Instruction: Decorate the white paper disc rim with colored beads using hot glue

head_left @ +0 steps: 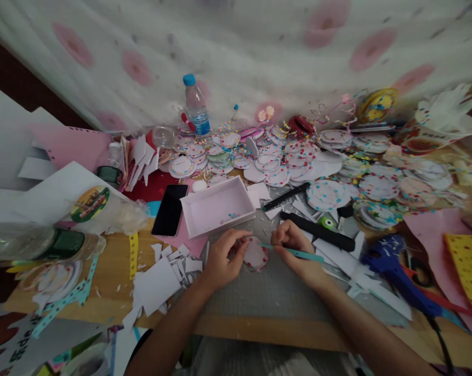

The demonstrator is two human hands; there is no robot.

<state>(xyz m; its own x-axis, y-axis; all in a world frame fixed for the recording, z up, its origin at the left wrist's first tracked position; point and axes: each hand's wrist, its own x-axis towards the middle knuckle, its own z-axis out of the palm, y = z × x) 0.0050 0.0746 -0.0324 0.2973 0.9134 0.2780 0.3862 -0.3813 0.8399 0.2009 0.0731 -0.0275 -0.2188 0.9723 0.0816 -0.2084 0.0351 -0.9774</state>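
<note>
My left hand (226, 258) pinches the left edge of a small round white disc (255, 254) with red dots around its rim. The disc is held just above the grey cutting mat (236, 305). In my right hand (296, 256) is a slim teal tool (304, 255), gripped between thumb and curled fingers. Its thin tip points left and reaches the disc's upper right edge; whether it touches I cannot tell. Right behind my hands stands an open white box (219, 206) with a few small blue and red bits inside.
Stacks of dotted paper discs (298, 156) fill the back of the table. A phone (170, 210) lies left of the box, paper scraps (157, 284) nearer me. To the right are a black rod (318, 231) and a blue glue gun (400, 277). A water bottle (196, 107) stands behind.
</note>
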